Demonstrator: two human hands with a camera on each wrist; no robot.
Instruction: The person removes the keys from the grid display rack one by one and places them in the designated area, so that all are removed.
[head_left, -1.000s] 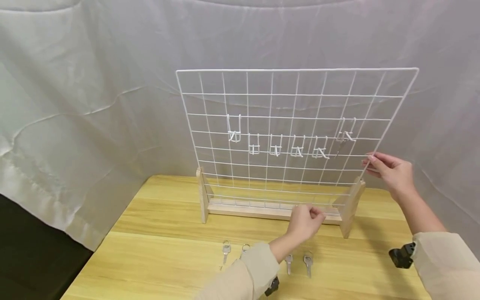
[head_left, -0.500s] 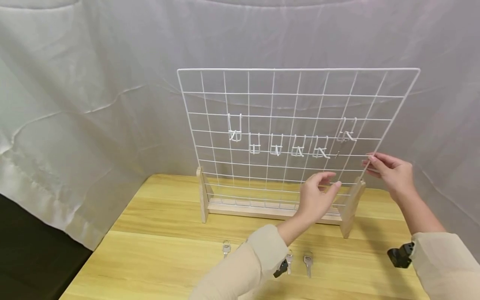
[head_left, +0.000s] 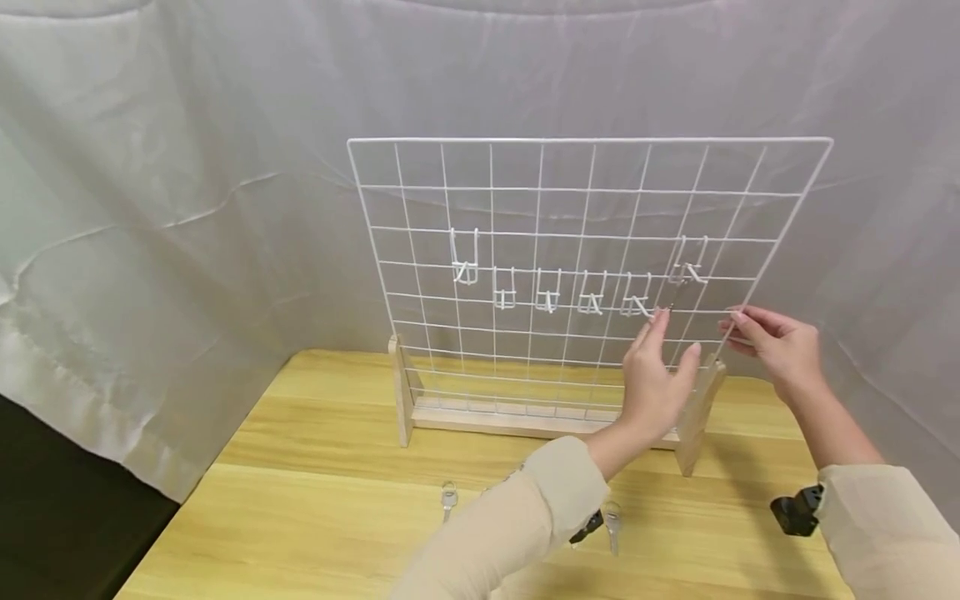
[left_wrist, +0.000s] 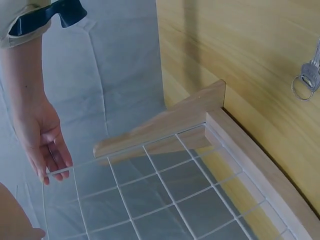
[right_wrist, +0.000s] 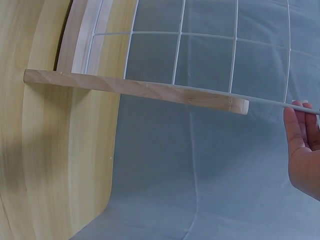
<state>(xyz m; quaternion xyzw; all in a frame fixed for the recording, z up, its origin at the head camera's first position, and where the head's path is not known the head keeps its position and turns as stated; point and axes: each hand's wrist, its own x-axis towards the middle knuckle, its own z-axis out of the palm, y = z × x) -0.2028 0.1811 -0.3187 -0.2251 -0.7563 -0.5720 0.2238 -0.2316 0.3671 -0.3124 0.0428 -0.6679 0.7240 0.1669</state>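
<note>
A white wire grid panel (head_left: 592,140) stands upright in a wooden stand (head_left: 402,400). Thumb and fingers of my right hand (head_left: 787,350) pinch its right edge wire, as the right wrist view also shows. My left hand (head_left: 656,383) is raised in front of the panel's right part, thumb spread away from the fingers. Its fingertips are right by the lower end of a key (head_left: 680,293), which hangs from the far-right hook (head_left: 688,271). Only a bit of the left hand (left_wrist: 17,220) shows in the left wrist view, low in the corner.
Several more white hooks, one of them a longer hook (head_left: 465,262), line the panel, with no keys on them. On the wooden table (head_left: 315,500) lie a key with a ring (head_left: 449,497) and another key (head_left: 612,525). My left forearm covers the table between them.
My left hand has risen from low in front of the stand, up and right to the hanging key, its thumb and fingers spreading apart. My right hand keeps its hold on the panel's edge.
</note>
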